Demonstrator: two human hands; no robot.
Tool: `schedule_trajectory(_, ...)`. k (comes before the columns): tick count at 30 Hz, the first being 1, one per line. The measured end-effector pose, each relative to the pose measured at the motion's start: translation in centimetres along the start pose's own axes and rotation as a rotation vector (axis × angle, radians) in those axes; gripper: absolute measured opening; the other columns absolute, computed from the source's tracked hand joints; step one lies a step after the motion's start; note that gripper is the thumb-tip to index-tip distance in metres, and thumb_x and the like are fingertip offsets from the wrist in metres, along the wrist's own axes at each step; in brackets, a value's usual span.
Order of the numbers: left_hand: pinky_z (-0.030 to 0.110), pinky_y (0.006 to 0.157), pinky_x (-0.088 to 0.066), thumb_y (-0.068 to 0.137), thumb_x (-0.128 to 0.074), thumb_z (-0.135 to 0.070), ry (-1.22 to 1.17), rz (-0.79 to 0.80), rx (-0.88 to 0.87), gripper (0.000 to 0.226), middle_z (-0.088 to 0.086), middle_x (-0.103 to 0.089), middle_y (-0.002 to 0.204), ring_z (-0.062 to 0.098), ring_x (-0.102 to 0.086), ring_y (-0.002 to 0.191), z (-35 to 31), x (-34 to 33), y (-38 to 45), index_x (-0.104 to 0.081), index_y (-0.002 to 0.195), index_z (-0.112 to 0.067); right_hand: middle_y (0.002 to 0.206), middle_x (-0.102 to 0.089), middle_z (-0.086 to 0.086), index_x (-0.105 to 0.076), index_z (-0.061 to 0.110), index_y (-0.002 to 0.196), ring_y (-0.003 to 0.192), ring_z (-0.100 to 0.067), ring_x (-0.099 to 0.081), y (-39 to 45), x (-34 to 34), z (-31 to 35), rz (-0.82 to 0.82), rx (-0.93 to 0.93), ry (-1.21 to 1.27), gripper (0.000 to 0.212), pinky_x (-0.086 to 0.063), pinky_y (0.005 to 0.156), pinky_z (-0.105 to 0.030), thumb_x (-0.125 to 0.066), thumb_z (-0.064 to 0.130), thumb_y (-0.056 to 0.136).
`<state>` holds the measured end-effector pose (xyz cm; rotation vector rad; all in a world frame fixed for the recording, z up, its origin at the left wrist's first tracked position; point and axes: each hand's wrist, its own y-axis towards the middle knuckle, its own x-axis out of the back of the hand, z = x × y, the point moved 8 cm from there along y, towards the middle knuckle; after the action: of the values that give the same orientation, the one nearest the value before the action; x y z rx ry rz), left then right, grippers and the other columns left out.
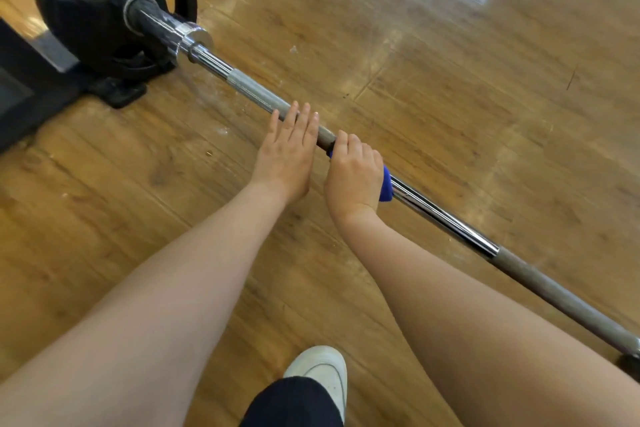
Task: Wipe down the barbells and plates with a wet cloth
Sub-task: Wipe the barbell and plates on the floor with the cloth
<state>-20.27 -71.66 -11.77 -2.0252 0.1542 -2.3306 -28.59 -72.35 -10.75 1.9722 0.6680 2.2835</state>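
Barbell (446, 224) lying on floor (450, 80), right hand (354, 176) curled around blue cloth (385, 184) wrapped on mid-shaft, left hand (290, 152) flat with straight fingers steadying bar beside it; judged mid-wipe, black plate (86, 21) and far shaft likely left.

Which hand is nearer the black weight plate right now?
Left. The left hand rests with straight fingers on the barbell, on the side toward the weight plate. The right hand grips the blue cloth round the bar, farther from it.
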Motion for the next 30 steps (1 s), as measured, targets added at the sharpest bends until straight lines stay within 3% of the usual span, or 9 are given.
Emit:
schedule_trajectory(4,0.045,0.115,0.008,0.094,-0.040,-0.019,-0.035,0.017,0.008,0.076,0.016,0.013,0.157,0.030,0.014,0.144,-1.3,0.1,-0.1,0.012,0.147,-0.001,0.073,-0.064,-0.005,-0.068,0.005,0.092,0.058,-0.024,-0.061,0.1,0.3,-0.6,0.012,0.114,-0.031,0.028,-0.045,0.056,-0.028,-0.052,0.006,0.069)
schedule_trajectory(7,0.044,0.114,0.011,0.094,-0.035,-0.015,-0.026,-0.007,-0.017,0.073,0.015,0.013,0.157,0.029,0.015,0.144,-2.1,0.7,0.2,0.013,0.147,-0.001,0.076,-0.065,-0.004,-0.068,0.005,0.094,0.059,-0.024,-0.061,-0.4,0.5,-2.1,-0.002,0.142,0.009,0.040,-0.045,0.056,-0.027,-0.035,0.009,0.072)
schedule_trajectory(12,0.045,0.114,0.010,0.096,-0.037,-0.015,0.009,-0.026,-0.074,0.074,0.016,0.013,0.157,0.030,0.014,0.144,-3.6,1.0,0.0,0.014,0.147,-0.001,0.098,-0.066,-0.011,-0.063,0.000,0.113,0.077,-0.028,-0.064,-4.3,1.5,-6.5,-0.083,0.179,0.008,0.043,-0.051,0.070,-0.034,-0.044,-0.001,0.075)
schedule_trajectory(16,0.046,0.114,0.009,0.098,-0.033,-0.014,0.090,-0.058,-0.163,0.069,0.016,0.011,0.157,0.030,0.012,0.145,-5.2,1.0,-0.3,0.015,0.147,-0.002,0.106,-0.066,-0.013,-0.064,-0.002,0.114,0.088,-0.031,-0.066,-7.5,3.0,-11.1,-0.092,0.135,0.022,0.051,-0.052,0.075,-0.038,-0.069,-0.014,0.065)
schedule_trajectory(19,0.044,0.114,0.010,0.098,-0.024,-0.008,0.103,-0.078,-0.160,0.062,0.015,0.008,0.158,0.030,0.010,0.145,-5.2,1.5,0.5,0.012,0.148,-0.002,0.107,-0.067,-0.013,-0.065,-0.002,0.113,0.091,-0.031,-0.067,-9.2,4.0,-13.8,-0.046,0.079,0.020,0.059,-0.052,0.079,-0.039,-0.077,-0.014,0.056)
schedule_trajectory(30,0.039,0.116,0.005,0.100,-0.026,-0.007,0.193,-0.108,-0.140,0.057,0.015,-0.002,0.158,0.028,0.001,0.146,-2.6,2.9,4.5,0.003,0.149,-0.002,0.103,-0.068,-0.018,-0.066,-0.005,0.109,0.091,-0.035,-0.066,-9.3,4.2,-13.8,-0.085,-0.106,0.090,0.055,-0.052,0.083,-0.042,-0.073,-0.019,0.056)
